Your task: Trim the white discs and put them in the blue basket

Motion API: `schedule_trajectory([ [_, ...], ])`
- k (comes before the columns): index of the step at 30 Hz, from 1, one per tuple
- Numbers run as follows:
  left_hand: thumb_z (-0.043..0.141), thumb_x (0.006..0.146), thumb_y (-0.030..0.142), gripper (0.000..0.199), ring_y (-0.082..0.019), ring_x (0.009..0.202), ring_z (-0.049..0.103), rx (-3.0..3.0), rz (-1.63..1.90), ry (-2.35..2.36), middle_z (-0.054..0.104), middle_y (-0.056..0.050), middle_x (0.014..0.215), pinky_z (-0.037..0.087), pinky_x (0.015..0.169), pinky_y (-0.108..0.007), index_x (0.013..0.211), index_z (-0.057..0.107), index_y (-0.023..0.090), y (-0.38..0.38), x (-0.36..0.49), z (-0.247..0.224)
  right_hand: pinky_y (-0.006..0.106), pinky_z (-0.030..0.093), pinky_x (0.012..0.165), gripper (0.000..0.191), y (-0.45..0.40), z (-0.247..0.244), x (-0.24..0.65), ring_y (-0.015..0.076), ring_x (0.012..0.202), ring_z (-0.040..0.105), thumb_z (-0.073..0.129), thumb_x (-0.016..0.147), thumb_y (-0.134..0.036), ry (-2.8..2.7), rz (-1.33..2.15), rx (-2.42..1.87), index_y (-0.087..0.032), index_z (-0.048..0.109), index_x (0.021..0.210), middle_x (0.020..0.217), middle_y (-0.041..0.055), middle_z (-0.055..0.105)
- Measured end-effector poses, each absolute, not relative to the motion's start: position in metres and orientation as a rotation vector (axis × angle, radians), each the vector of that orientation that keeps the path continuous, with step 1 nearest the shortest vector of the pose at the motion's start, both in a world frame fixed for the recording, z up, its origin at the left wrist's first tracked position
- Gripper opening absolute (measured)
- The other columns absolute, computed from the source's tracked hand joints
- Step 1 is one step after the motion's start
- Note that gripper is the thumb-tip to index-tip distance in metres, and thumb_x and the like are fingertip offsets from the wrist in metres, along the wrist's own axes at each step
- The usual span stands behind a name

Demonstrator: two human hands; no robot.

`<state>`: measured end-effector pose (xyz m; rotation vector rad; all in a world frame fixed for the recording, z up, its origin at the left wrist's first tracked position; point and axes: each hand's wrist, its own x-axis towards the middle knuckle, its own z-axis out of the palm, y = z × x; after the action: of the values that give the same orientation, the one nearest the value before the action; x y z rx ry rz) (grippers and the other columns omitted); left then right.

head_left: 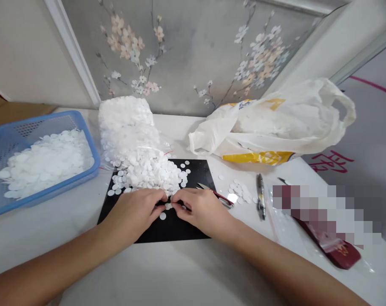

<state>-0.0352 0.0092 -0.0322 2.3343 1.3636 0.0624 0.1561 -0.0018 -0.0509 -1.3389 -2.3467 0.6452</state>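
Note:
Both of my hands meet at the front of a heap of small white discs point(156, 170) on a black mat point(180, 231). My left hand point(140, 210) is closed in a pinch, thumb and forefinger pointing right. Opposite it, my right hand point(202, 210) pinches too, its fingertips close to the left ones. A white disc point(168, 206) shows between the fingertips, partly covered by them. Just below lies a single loose disc on the mat. Scissors point(223, 198) with red-and-grey handles rest beyond my right hand, across the mat's right edge.
A blue basket point(95, 159) of white discs stands left. A clear bag point(126, 119) of discs lies behind the heap. At the back right sits a white plastic bag point(276, 131). A pen point(260, 196), scattered discs point(239, 191) and a dark red item point(342, 255) are rightward.

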Motion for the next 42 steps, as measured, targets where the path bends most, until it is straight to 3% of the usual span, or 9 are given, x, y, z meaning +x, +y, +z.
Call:
schedule_trajectory([
  [5,0.05,0.092,0.024,0.014,-0.02,0.082,0.064,2.39,-0.022,1.344,0.071,0.002,0.09,0.035,0.063,-0.027,0.09,0.064,0.025,0.007,-0.03,-0.03,0.021,0.032,0.049,0.011,-0.002,-0.046,0.159,0.0087,0.044,0.044,0.058,0.077,-0.014,-2.086,0.937,-1.564,-0.021,0.061,0.068,0.049,-0.0076,0.05],
  [13,0.049,0.087,0.015,0.014,-0.015,0.069,0.058,2.328,0.071,1.297,0.065,0.005,0.075,0.03,0.058,-0.025,0.08,0.057,0.024,0.009,-0.029,-0.029,0.022,0.029,0.048,0.011,0.004,-0.044,0.17,0.0095,0.048,0.04,0.054,0.076,-0.017,-1.982,1.029,-1.58,-0.021,0.056,0.067,0.051,-0.0076,0.044],
  [17,0.048,0.083,0.013,0.015,-0.014,0.062,0.05,2.215,0.161,1.257,0.057,0.005,0.066,0.03,0.058,-0.025,0.075,0.055,0.023,0.011,-0.033,-0.028,0.021,0.029,0.049,0.008,0.008,-0.037,0.177,0.0093,0.051,0.039,0.053,0.074,-0.017,-1.883,1.164,-1.507,-0.021,0.053,0.067,0.056,-0.0066,0.044],
  [23,0.054,0.083,0.027,0.014,-0.011,0.059,0.042,1.529,0.475,1.159,0.053,0.005,0.068,0.031,0.056,-0.023,0.073,0.046,0.022,0.022,-0.048,-0.015,0.021,0.012,0.04,0.014,0.015,-0.032,0.185,0.0067,0.044,0.023,0.052,0.064,-0.021,-0.918,1.889,-0.988,-0.021,0.038,0.063,0.055,-0.004,0.047],
  [28,0.056,0.082,0.021,0.015,-0.007,0.049,0.031,1.145,0.552,1.026,0.059,0.005,0.063,0.024,0.049,-0.022,0.076,0.043,0.021,0.028,-0.051,-0.011,0.02,0.01,0.038,0.013,0.015,-0.034,0.186,0.0065,0.043,0.03,0.054,0.058,-0.015,-0.86,1.951,-0.909,-0.019,0.051,0.07,0.061,0.0001,0.057],
  [30,0.059,0.083,0.026,0.012,-0.007,0.049,0.032,1.163,0.483,1.026,0.064,0.004,0.067,0.024,0.049,-0.021,0.085,0.048,0.022,0.027,-0.05,-0.014,0.02,0.011,0.039,0.007,0.014,-0.036,0.185,0.0059,0.044,0.031,0.057,0.064,-0.017,-1.007,1.923,-0.977,-0.018,0.051,0.068,0.062,-0.0003,0.056],
  [35,0.055,0.088,0.034,0.017,-0.008,0.056,0.044,1.388,0.349,1.086,0.072,-0.002,0.086,0.037,0.058,-0.023,0.096,0.06,0.02,0.022,-0.046,-0.024,0.019,0.016,0.041,0.029,0.009,-0.04,0.179,0.005,0.045,0.026,0.066,0.073,-0.021,-1.437,1.644,-1.311,-0.021,0.039,0.064,0.051,-0.01,0.037],
  [39,0.046,0.091,0.038,0.025,-0.009,0.055,0.042,1.423,0.336,1.077,0.07,0.0,0.077,0.037,0.058,-0.024,0.092,0.062,0.019,0.019,-0.044,-0.026,0.019,0.034,0.048,0.004,0.007,-0.038,0.18,0.0078,0.051,0.042,0.06,0.078,-0.019,-1.675,1.519,-1.413,-0.02,0.056,0.078,0.061,-0.0066,0.049],
  [42,0.041,0.094,0.046,0.034,-0.01,0.054,0.042,1.424,0.358,1.076,0.066,0.002,0.07,0.034,0.055,-0.023,0.087,0.06,0.019,0.019,-0.042,-0.025,0.021,0.038,0.048,0.01,0.006,-0.036,0.181,0.01,0.053,0.051,0.054,0.083,-0.022,-1.768,1.506,-1.463,-0.021,0.063,0.086,0.067,-0.0034,0.058],
])
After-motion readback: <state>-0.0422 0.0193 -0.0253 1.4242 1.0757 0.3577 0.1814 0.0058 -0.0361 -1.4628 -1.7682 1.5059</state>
